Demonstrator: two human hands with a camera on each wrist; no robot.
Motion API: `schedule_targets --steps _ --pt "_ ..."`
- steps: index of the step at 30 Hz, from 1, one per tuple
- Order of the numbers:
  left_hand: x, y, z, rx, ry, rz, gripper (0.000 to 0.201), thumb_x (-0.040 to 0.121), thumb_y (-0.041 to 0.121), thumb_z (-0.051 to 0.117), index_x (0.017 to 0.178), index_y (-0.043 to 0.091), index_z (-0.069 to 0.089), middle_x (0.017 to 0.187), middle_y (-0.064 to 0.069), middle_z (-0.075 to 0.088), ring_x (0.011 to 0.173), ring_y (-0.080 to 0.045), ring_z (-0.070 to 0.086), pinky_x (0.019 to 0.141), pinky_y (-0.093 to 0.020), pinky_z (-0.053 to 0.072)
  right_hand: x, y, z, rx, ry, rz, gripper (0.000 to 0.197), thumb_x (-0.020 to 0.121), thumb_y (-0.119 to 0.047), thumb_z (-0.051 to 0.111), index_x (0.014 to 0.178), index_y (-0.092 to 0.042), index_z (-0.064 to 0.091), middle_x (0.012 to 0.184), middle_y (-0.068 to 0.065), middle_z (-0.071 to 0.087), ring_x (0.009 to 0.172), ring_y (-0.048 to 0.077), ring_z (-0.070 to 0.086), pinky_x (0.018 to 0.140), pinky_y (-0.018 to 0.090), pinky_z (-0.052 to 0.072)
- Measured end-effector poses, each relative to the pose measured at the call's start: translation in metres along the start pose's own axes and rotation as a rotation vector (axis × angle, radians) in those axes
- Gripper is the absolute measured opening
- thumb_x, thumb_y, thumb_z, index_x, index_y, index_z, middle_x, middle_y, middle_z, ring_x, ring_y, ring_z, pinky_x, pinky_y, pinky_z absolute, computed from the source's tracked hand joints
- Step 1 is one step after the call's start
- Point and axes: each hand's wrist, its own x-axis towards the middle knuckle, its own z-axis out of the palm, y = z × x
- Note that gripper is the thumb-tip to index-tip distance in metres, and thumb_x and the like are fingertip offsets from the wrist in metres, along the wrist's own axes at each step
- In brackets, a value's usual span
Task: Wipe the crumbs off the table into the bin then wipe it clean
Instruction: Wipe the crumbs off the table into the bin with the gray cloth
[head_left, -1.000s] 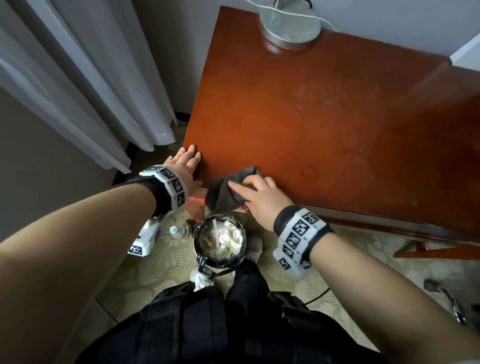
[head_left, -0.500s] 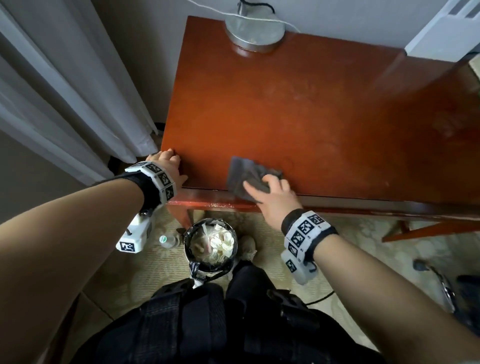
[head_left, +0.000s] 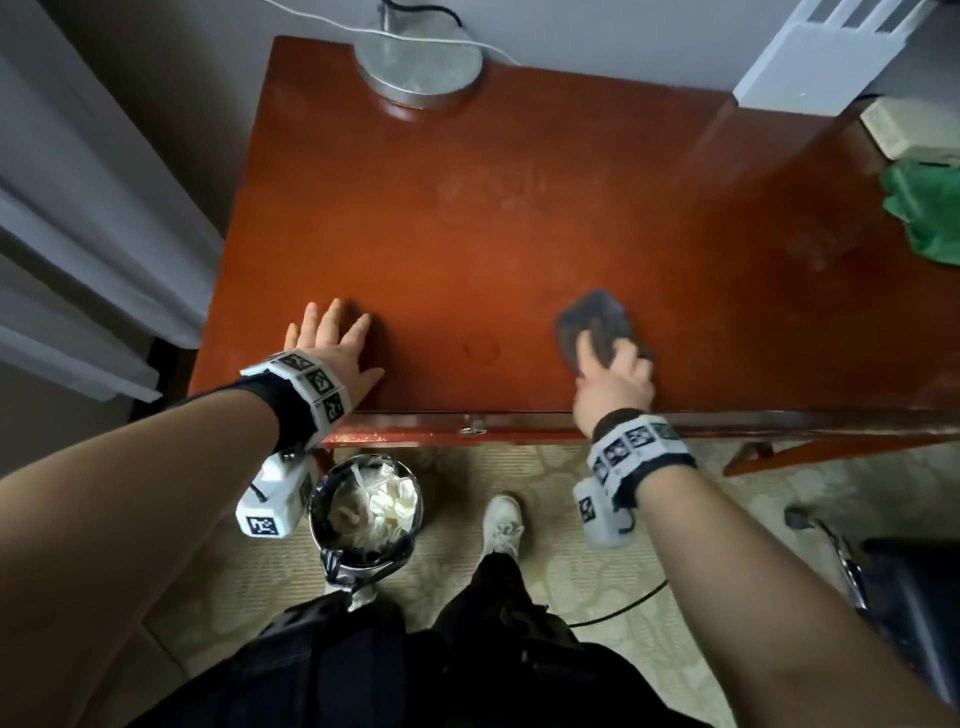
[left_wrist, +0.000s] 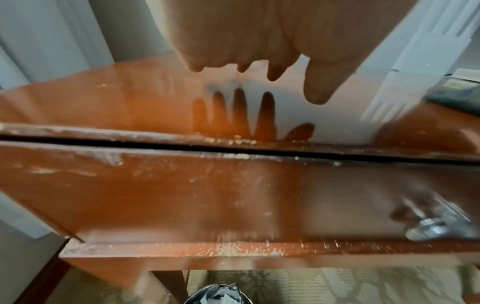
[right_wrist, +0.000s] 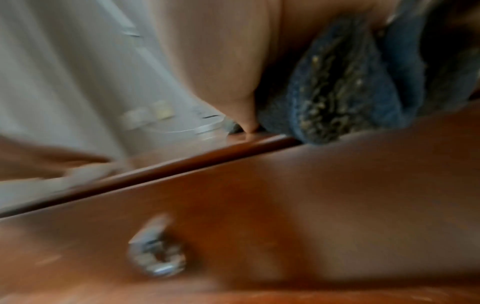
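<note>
The red-brown wooden table (head_left: 493, 208) fills the head view. My right hand (head_left: 613, 374) holds a dark grey-blue cloth (head_left: 597, 322) on the tabletop near the front edge, right of centre, fingers curled over it. In the right wrist view the bunched cloth (right_wrist: 337, 92) carries crumbs under my right hand (right_wrist: 221, 61). My left hand (head_left: 332, 343) is spread flat at the front left. In the left wrist view my left hand (left_wrist: 259, 41) shows a small gap to its reflection. Crumbs (left_wrist: 233, 250) lie on the drawer ledge. The bin (head_left: 363, 514) stands on the floor below the left front edge.
A round metal lamp base (head_left: 418, 65) sits at the table's back. A white appliance (head_left: 831, 52), a beige box (head_left: 914, 127) and a green cloth (head_left: 924, 213) occupy the right side. A curtain (head_left: 78, 234) hangs at left. A black chair (head_left: 914, 597) stands at right.
My right hand has slid the cloth rightward along the front edge and further onto the tabletop. My left hand left the table's corner edge and now spreads over the top.
</note>
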Motion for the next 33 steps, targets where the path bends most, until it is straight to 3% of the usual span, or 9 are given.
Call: schedule_targets --steps 3,6,10,14,18,23,26,29,33 --pt "0.015 0.013 -0.008 -0.027 0.0 -0.082 0.069 0.094 0.045 0.043 0.15 0.027 0.008 0.157 -0.004 -0.008 0.144 -0.028 -0.011 0.117 -0.04 -0.003 -0.019 -0.028 0.001 0.021 -0.158 -0.561 0.063 0.091 -0.007 0.038 0.143 -0.039 0.026 0.146 0.006 0.02 0.124 0.031 0.028 0.103 0.034 0.031" --pt "0.033 0.029 -0.017 -0.056 -0.001 -0.14 0.07 0.094 0.046 0.043 0.15 0.027 0.008 0.157 -0.005 -0.007 0.144 -0.029 -0.011 0.117 -0.041 -0.002 0.014 -0.015 -0.024 0.196 -0.178 -0.673 0.058 0.092 -0.005 0.039 0.141 -0.036 0.036 0.138 0.006 0.033 0.123 0.028 0.034 0.106 0.029 0.029" --pt "0.052 0.045 -0.023 -0.141 0.005 -0.223 0.068 0.094 0.046 0.043 0.15 0.027 0.008 0.158 -0.004 -0.007 0.144 -0.027 -0.011 0.117 -0.041 -0.003 0.106 0.043 -0.075 0.223 0.057 -0.177 0.056 0.095 -0.011 0.04 0.145 -0.031 0.028 0.141 0.013 0.027 0.126 0.036 0.031 0.107 0.036 0.028" --pt "0.059 0.046 -0.024 -0.205 0.029 -0.333 0.067 0.094 0.044 0.045 0.15 0.027 0.013 0.158 -0.005 -0.003 0.144 -0.028 -0.007 0.117 -0.041 -0.001 0.158 0.039 -0.081 0.087 -0.155 0.193 0.066 0.094 -0.013 0.042 0.148 -0.036 0.013 0.146 0.01 0.012 0.131 0.033 0.023 0.106 0.046 0.031" --pt "0.066 0.049 -0.031 -0.246 -0.002 -0.393 0.068 0.093 0.045 0.047 0.149 0.029 0.012 0.157 -0.005 -0.004 0.144 -0.029 -0.007 0.115 -0.045 0.0 0.13 -0.016 -0.051 -0.045 -0.134 -0.524 0.063 0.089 -0.01 0.044 0.141 -0.04 0.026 0.145 0.004 0.016 0.124 0.032 0.027 0.102 0.038 0.035" --pt "0.092 0.057 -0.041 -0.235 -0.017 -0.368 0.074 0.09 0.053 0.046 0.15 0.032 0.008 0.157 -0.005 -0.007 0.144 -0.031 -0.008 0.116 -0.047 0.0 0.117 -0.038 -0.071 -0.032 -0.591 -1.053 0.049 0.093 -0.008 0.045 0.135 -0.034 0.047 0.132 0.001 0.038 0.118 0.02 0.041 0.098 0.017 0.03" --pt "0.098 0.064 -0.04 -0.158 -0.089 -0.374 0.085 0.085 0.067 0.039 0.148 0.035 -0.009 0.156 -0.002 -0.02 0.143 -0.032 -0.015 0.115 -0.049 -0.003 0.166 -0.032 -0.117 0.182 -0.335 -0.94 0.048 0.093 -0.001 0.045 0.138 -0.018 0.045 0.119 0.015 0.048 0.115 0.028 0.049 0.087 0.016 0.032" --pt "0.1 0.067 -0.035 -0.146 -0.097 -0.382 0.088 0.084 0.071 0.033 0.146 0.034 -0.016 0.154 -0.002 -0.025 0.142 -0.031 -0.02 0.114 -0.049 -0.008 0.242 -0.021 -0.137 0.299 0.022 -0.332 0.05 0.097 -0.012 0.041 0.144 -0.027 0.034 0.135 0.013 0.034 0.122 0.033 0.042 0.09 0.026 0.037" --pt "0.103 0.066 -0.037 -0.157 -0.144 -0.395 0.088 0.084 0.071 0.032 0.145 0.034 -0.019 0.152 -0.002 -0.029 0.141 -0.031 -0.023 0.114 -0.049 -0.01 0.279 -0.049 -0.117 -0.043 -0.136 -0.009 0.07 0.09 -0.008 0.046 0.147 -0.035 0.016 0.148 0.011 0.011 0.132 0.035 0.025 0.109 0.048 0.03"
